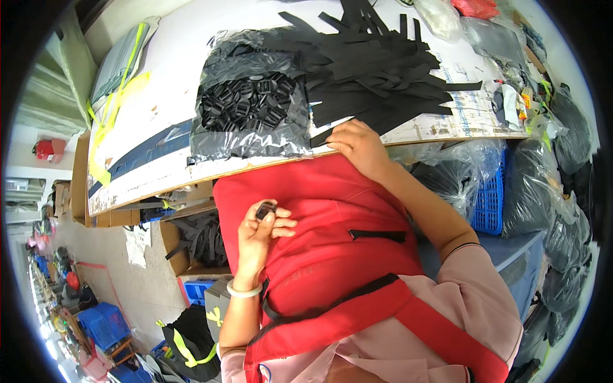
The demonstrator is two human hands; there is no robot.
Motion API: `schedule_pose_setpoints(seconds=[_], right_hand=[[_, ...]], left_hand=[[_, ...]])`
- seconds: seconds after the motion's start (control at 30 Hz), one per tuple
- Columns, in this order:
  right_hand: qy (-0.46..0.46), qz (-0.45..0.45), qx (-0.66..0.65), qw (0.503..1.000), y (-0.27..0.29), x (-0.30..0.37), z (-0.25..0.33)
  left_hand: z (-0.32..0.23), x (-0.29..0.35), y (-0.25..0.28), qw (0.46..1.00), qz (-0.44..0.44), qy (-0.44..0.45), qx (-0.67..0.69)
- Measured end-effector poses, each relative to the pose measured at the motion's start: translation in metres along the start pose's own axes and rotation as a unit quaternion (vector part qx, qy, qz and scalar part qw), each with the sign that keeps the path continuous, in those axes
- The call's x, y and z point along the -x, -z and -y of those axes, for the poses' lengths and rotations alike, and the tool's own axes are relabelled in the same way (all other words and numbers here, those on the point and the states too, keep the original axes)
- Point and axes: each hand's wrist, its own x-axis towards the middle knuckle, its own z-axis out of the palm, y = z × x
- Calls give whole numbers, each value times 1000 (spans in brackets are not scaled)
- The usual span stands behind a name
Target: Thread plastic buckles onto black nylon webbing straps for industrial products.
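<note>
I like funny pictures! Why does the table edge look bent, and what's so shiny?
Head view: the fisheye lens curves the white worktable's edge and darkens the corners; glare glints off the clear plastic bag of black buckles; everything else looks fairly sharp.

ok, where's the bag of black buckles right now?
Head view: the bag of black buckles lies on the table, upper centre-left, beside the pile of black straps, just left of the right hand.

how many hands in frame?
2. Left hand over the red apron, fingers on a small black buckle; right hand at the table edge.
</note>
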Motion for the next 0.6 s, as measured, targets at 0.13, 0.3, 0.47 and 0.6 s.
schedule_pose_setpoints(seconds=[0.13, 0.3, 0.47, 0.6], right_hand=[[-18, 108, -46, 993, 9, -13, -1], [-45, 116, -39, 991, 5, -18, 4], [-87, 187, -91, 974, 7, -26, -10], [-50, 167, -48, 983, 2, -32, -5]], left_hand=[[12, 1, -2, 1000, 11, -4, -23], [23, 3, 7, 999, 13, 24, -21], [26, -6, 10, 997, -34, 14, -68], [20, -15, 9, 993, -89, 42, -72]])
